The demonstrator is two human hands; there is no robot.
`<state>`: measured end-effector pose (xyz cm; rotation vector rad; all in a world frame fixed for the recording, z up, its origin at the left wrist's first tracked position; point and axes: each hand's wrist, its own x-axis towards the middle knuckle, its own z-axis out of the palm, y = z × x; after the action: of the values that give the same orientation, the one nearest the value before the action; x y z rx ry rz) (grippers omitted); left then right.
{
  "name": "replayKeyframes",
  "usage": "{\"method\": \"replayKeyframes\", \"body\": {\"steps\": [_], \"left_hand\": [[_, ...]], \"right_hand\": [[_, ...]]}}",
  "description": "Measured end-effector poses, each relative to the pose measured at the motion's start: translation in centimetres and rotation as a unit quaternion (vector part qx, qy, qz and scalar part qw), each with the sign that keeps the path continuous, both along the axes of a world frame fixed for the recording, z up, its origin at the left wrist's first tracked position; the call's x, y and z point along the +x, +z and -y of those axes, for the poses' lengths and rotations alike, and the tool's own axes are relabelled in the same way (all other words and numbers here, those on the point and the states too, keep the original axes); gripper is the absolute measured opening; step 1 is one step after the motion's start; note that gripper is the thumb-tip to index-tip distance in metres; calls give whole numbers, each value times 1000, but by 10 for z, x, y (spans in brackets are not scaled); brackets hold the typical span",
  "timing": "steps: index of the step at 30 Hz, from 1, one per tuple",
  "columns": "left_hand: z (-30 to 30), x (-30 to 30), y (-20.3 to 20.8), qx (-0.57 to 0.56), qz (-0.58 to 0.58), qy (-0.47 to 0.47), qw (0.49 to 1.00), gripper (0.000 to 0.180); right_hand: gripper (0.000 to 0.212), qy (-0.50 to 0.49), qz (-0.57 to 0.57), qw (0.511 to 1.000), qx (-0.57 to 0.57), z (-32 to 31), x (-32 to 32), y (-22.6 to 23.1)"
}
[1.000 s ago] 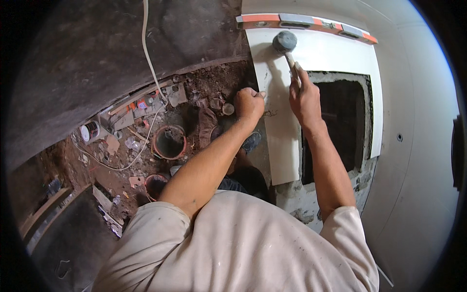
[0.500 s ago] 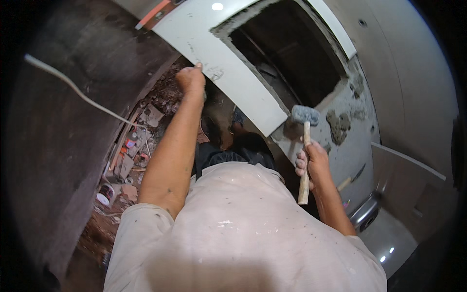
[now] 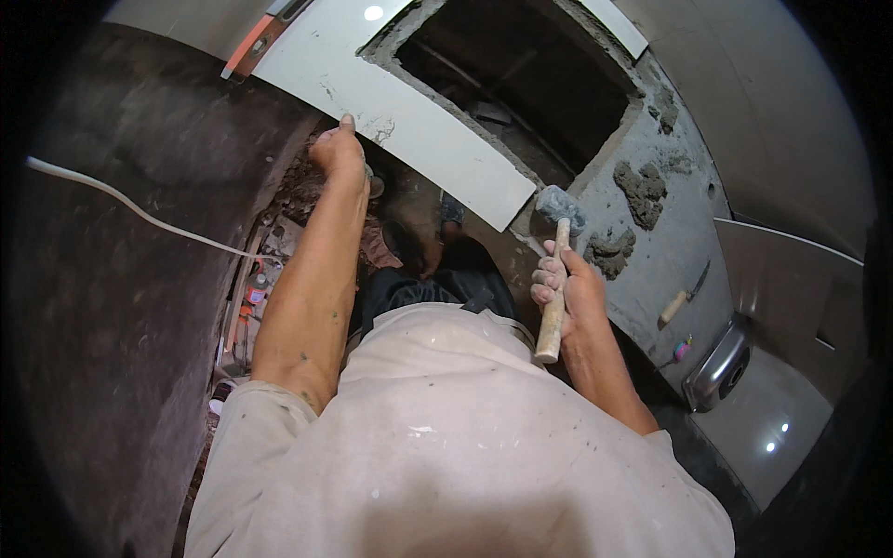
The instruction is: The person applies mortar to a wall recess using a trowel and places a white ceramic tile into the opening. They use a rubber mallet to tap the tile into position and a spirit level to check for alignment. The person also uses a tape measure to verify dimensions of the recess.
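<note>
The left hand, arm outstretched toward eleven o'clock, is pressing the white tile's lower edge. The right hand is gripping a grey-headed, wooden-handled mallet upright at three o'clock.

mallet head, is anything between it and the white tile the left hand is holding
Nothing visible. The right hand holds the mallet by its wooden handle, its grey head just off the lower corner of the white tile, with only bare grey mortar wall showing around it. The left hand grips the tile's edge farther along, clear of the mallet.
</note>
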<state>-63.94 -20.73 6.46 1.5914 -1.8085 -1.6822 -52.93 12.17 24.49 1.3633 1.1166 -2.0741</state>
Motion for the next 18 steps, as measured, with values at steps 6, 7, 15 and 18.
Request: {"method": "replayKeyframes", "body": {"steps": [6, 7, 15, 18], "left_hand": [[2, 0, 7, 7, 10, -2, 1000, 29], [2, 0, 9, 26, 5, 9, 1000, 28], [1, -1, 7, 39, -3, 19, 999, 29], [0, 0, 2, 49, -11, 23, 998, 28]], "right_hand": [[46, 442, -233, 818, 286, 8, -4, 14], [42, 511, -355, 699, 352, 10, -10, 13], [33, 777, -328, 291, 452, 38, -31, 15], [32, 768, -354, 302, 441, 48, -39, 12]]}}
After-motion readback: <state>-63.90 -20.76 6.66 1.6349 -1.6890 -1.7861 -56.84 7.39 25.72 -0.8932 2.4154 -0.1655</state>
